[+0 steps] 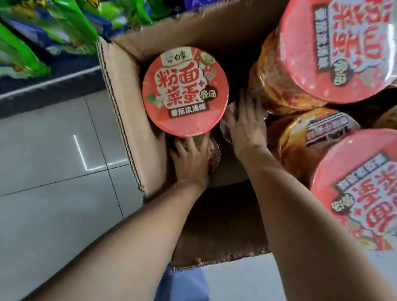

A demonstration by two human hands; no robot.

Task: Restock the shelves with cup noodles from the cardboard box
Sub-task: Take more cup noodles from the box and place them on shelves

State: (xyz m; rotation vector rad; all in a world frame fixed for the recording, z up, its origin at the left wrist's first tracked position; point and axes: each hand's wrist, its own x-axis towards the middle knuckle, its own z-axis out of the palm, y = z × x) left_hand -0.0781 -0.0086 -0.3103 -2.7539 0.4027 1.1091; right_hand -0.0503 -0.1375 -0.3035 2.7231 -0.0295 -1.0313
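Inside the brown cardboard box (133, 92), by its left wall, the left hand (191, 162) is gripping a red-lidded cup noodle tub (185, 91) labelled 白象 粉面菜蛋. The right hand (244, 126) is lying with relaxed fingers beside it. Two matching red lids are showing at the right edge.

A pale tiled floor (30, 174) carries an open cardboard box (129, 117), its flaps raised. The box stands just beside a dark shelf base (32, 85) edged with a white strip along the floor.
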